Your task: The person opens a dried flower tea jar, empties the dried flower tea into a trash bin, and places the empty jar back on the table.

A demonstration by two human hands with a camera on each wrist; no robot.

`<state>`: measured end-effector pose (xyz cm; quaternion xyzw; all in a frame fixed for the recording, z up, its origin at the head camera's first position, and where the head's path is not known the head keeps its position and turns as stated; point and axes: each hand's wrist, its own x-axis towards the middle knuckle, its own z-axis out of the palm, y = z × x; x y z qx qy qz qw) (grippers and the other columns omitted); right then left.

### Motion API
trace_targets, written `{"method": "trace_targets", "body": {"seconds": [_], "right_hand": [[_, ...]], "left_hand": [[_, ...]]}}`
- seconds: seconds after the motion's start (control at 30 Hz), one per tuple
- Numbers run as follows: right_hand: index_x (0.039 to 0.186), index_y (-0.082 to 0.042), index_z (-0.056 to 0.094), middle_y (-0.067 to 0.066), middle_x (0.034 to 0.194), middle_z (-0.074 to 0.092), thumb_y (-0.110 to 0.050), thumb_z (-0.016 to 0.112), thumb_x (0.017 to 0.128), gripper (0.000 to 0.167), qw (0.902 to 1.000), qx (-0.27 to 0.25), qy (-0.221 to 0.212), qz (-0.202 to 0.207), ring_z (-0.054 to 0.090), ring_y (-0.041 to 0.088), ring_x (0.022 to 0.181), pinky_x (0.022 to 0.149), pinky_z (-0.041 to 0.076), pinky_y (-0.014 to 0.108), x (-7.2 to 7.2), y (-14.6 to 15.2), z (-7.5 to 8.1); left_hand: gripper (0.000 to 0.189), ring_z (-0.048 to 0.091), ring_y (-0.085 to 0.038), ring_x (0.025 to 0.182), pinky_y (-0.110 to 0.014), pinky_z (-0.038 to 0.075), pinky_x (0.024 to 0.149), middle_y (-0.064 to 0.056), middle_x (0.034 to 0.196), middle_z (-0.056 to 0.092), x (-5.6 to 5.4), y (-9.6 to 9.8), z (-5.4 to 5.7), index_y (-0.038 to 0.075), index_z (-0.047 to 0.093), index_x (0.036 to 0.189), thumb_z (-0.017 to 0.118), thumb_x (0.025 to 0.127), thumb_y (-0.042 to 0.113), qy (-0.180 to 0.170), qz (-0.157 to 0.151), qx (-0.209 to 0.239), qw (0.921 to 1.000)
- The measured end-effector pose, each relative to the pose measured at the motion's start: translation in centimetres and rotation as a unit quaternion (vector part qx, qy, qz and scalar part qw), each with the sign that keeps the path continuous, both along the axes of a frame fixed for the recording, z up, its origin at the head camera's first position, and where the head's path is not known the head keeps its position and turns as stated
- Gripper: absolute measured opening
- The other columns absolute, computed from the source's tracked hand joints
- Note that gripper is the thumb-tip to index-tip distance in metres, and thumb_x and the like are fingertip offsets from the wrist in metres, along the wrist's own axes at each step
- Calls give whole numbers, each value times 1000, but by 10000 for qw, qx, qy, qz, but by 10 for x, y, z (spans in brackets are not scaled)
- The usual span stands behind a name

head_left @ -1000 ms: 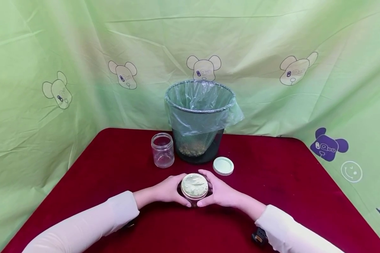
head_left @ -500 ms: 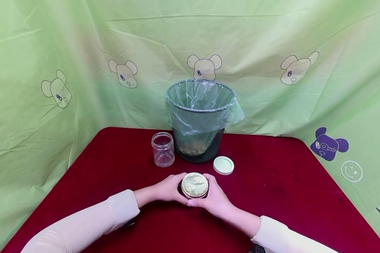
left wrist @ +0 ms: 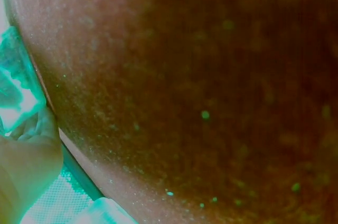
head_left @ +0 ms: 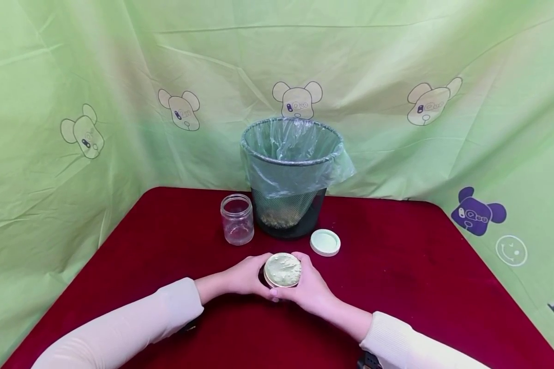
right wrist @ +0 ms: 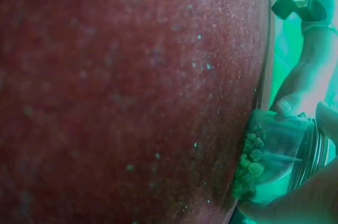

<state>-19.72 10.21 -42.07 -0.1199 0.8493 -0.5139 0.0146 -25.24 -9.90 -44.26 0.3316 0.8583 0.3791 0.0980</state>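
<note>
On the red cloth, a clear glass jar (right wrist: 274, 152) with small rounded dried pieces at its bottom stands between my hands. A pale green top with an uneven-looking surface, apparently a lid (head_left: 281, 269), covers its mouth. My left hand (head_left: 246, 277) grips the jar's left side. Round the upper right side curls my right hand (head_left: 311, 287), covering the lid's right edge; the thumbs meet in front. A second jar (head_left: 238, 220), open and seemingly without contents, stands behind to the left. Its likely lid, a pale green disc (head_left: 325, 242), lies behind to the right.
A black mesh bin (head_left: 288, 205) with a clear plastic liner stands at the table's back, holding some brownish bits. The red table (head_left: 383, 256) ends against a green patterned curtain (head_left: 374, 61). In the left wrist view, dark red cloth fills most of the picture.
My right hand, earlier spread at the jar's right side, has closed round the lid and turned slightly, its forearm shifting left. My left hand has stayed in place with the jar.
</note>
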Motion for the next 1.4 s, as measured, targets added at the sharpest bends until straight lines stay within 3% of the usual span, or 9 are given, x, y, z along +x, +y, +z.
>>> {"method": "trace_targets", "body": {"seconds": [0.83, 1.2, 1.4], "right_hand": [[134, -5, 42, 6, 121, 57, -22, 89, 66, 84, 9958, -56, 1, 913, 55, 18, 108, 95, 42, 38, -15, 16, -2], [133, -4, 43, 6, 125, 54, -21, 86, 71, 78, 9815, -272, 112, 1894, 52, 21, 113, 96, 41, 28, -31, 27, -2], [135, -2, 42, 8, 127, 53, -20, 86, 71, 79, 9761, -339, 99, 2142, 51, 22, 114, 97, 39, 25, -37, 31, -2]], "left_hand": [[72, 58, -3, 101, -25, 45, 91, 13, 108, 63, 2, 2, 2, 20, 56, 122, 92, 63, 35, -141, 29, -26, 9999], [75, 57, -3, 102, -25, 44, 93, 11, 111, 63, 2, 2, 3, 17, 55, 125, 92, 62, 34, -161, 45, -88, 9998], [75, 57, -3, 102, -25, 44, 93, 11, 110, 63, 2, 2, 4, 17, 55, 125, 92, 62, 33, -158, 50, -124, 9998]]}}
